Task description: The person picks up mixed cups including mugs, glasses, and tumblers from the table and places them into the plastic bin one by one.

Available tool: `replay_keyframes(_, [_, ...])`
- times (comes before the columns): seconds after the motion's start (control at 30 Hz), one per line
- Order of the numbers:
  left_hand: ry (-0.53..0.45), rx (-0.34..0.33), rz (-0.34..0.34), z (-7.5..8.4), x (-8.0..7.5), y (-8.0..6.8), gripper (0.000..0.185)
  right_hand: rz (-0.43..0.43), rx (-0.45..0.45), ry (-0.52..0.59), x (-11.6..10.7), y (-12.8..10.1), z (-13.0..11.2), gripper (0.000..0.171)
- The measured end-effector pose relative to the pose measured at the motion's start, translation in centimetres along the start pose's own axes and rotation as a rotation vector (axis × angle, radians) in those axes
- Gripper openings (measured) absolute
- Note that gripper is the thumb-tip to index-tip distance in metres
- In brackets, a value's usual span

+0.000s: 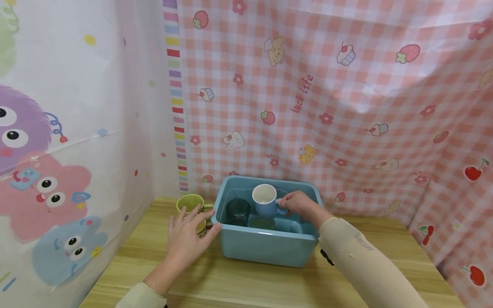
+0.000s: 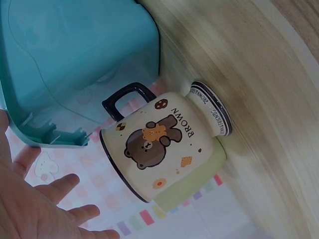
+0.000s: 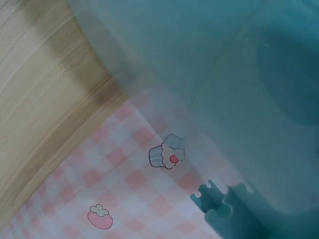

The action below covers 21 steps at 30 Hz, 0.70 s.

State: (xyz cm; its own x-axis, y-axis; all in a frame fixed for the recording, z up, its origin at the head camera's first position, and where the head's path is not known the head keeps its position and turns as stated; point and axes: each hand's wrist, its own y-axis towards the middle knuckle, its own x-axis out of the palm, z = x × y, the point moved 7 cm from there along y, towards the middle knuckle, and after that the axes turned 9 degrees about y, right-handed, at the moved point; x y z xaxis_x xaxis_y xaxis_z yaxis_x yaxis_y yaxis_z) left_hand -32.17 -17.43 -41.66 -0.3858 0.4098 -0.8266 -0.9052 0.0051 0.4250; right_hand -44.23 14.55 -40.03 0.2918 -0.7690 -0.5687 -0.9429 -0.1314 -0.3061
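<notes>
My right hand [image 1: 302,205] reaches into the blue plastic bin [image 1: 265,248] and pinches the handle of a blue mug [image 1: 266,208] with a white inside. That mug stands upright within the bin, beside a dark glass cup [image 1: 238,209]. With its fingers spread, my left hand [image 1: 188,239] is at the bin's left rim, thumb right by the edge. Left of the bin, partly behind this hand, is a cream bear-print mug [image 2: 154,149] with a black handle. A yellow-green mug [image 1: 190,202] stands behind it. The right wrist view shows the bin wall but not the right hand.
All of this is on a wood-grain table [image 1: 242,286]. A pink checked cloth [image 1: 327,85] hangs close behind the bin, and a white cartoon-print cloth [image 1: 108,94] hangs on the left.
</notes>
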Motion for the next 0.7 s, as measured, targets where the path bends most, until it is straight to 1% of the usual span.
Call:
replay_keyframes(0.37, [-0.014,0.001,0.012,0.0,0.1,-0.1,0.054,-0.01,0.033,-0.044,0.7,1.1,0.7,0.034])
replay_keyframes(0.57, [-0.026,-0.001,0.016,0.2,0.0,-0.2,0.053,-0.046,0.067,-0.035,1.0,1.3,1.3,0.036])
replay_keyframes(0.7, [-0.027,0.001,0.016,0.3,0.0,-0.2,0.053,-0.071,0.08,-0.025,1.2,1.0,1.5,0.037])
